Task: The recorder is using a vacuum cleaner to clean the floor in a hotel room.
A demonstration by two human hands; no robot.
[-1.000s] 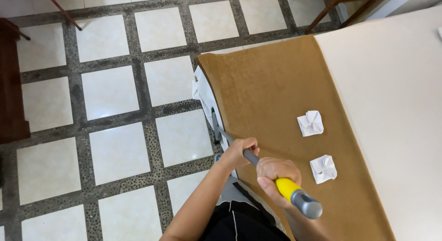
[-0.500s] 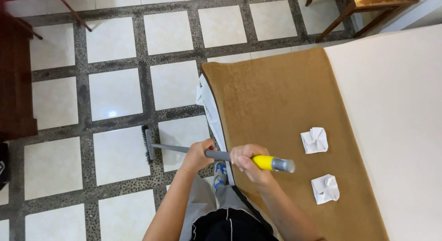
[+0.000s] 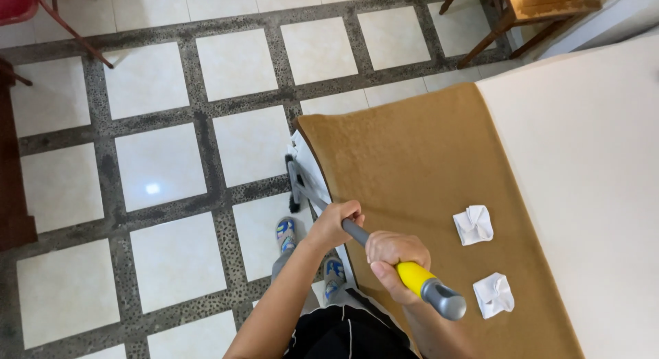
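Gripping a long-handled floor tool point(image 3: 384, 252), both hands close their fingers around its shaft. The left hand point(image 3: 336, 222) wraps the grey part lower down; the right hand point(image 3: 391, 259) clasps the yellow grip just below the grey end cap, which points toward the lower right. The shaft slants down and to the upper left, passing along the edge of a brown mat point(image 3: 412, 174) that covers a raised surface.

Much of the tool is hard to read. Its dark head point(image 3: 294, 187) sits near the floor beside the mat's left edge, partly hidden against a white panel point(image 3: 312, 170) under the mat, so I cannot tell its shape or whether it touches the tiles. The section of shaft inside each fist is hidden by the fingers.

Two crumpled white paper pieces point(image 3: 473, 225) lie on the mat, well apart from the hands. A pale surface point(image 3: 590, 167) adjoins the mat on the right and runs out of view. Below the hands, patterned sandals point(image 3: 287, 234) stand on the white tiled floor point(image 3: 165, 167); one is partly covered by the forearm. A wooden chair point(image 3: 535, 9) is cut off at the top edge.
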